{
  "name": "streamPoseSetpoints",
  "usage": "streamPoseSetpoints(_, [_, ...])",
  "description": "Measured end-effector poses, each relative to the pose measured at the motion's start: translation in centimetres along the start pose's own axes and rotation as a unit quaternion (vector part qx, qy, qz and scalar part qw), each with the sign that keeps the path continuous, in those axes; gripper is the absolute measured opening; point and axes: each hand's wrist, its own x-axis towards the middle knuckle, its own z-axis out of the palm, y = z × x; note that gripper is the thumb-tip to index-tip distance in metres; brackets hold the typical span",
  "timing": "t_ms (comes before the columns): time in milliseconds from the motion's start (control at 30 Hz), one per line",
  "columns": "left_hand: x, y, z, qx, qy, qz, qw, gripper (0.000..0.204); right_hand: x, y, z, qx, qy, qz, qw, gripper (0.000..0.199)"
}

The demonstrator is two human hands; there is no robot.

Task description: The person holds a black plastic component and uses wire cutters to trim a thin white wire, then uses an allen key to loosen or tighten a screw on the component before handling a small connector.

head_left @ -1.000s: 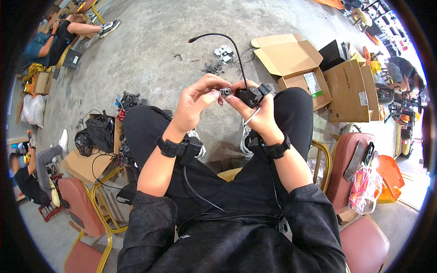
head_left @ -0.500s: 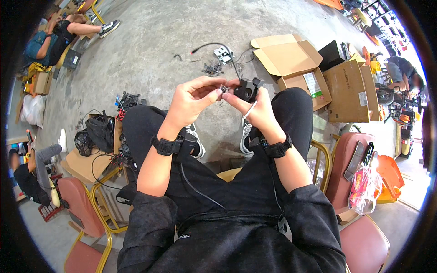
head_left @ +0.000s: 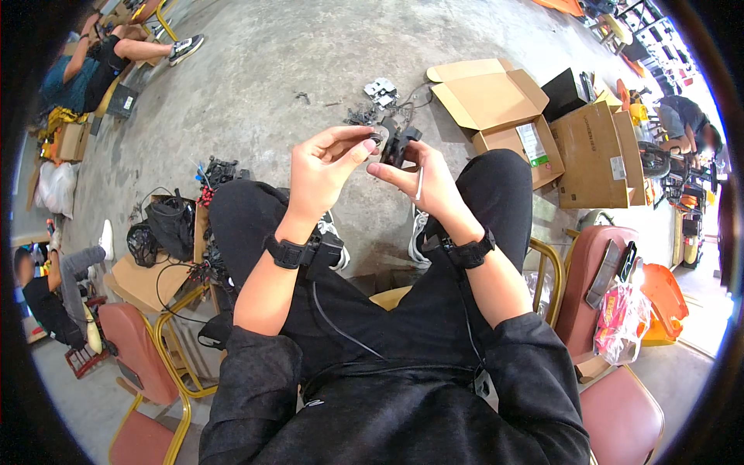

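Note:
Above the floor between my knees, my left hand [head_left: 325, 164] pinches a small round metal part [head_left: 377, 140] between thumb and fingertips. My right hand [head_left: 434, 177] grips a black plastic device [head_left: 401, 144], its fingers behind it and the thumb in front. The device's near face is turned toward the metal part, and the two are very close; I cannot tell whether they touch. A thin white strip [head_left: 420, 184] sticks out by the base of my right fingers. Black bands with small boxes sit on both wrists.
On the floor ahead lie a pale metal bracket [head_left: 381, 91] and loose dark bits [head_left: 359, 117]. An open cardboard box [head_left: 496, 97] stands at the right, beside a larger carton [head_left: 593, 155]. Black bags [head_left: 169, 225] lie left. Pink chairs [head_left: 138, 349] flank me; other people sit farther off.
The black device has been turned in my right hand, and its cable with the red tip has swung out of sight. My hands have moved slightly apart, the right thumb lower.

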Motion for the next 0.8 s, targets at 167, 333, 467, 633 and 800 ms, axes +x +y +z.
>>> streamPoseSetpoints(167, [-0.1,-0.6,0.5,-0.013,0.026,0.012,0.999,0.019,0.5,1.0,0.6,-0.007,0.045,-0.065,0.997,0.043])
streamPoseSetpoints(333, [-0.2,-0.5,1.2,0.048,0.062,0.022,0.997,0.019,0.5,1.2,0.6,0.011,0.048,-0.070,0.996,0.047])
streamPoseSetpoints(467, [-0.4,-0.6,0.7,0.075,0.075,0.027,0.994,0.018,-0.1,-0.1,0.9,-0.012,0.055,-0.071,0.996,0.042])
streamPoseSetpoints(633, [-0.2,-0.4,0.8,0.102,0.098,0.027,0.990,0.016,-0.3,-1.0,0.5,0.024,0.034,-0.039,0.998,0.038])
streamPoseSetpoints(800, [0.0,-0.5,0.3,0.107,0.090,0.033,0.990,0.016,-0.5,-1.0,0.2,0.033,0.017,-0.044,0.998,0.035])
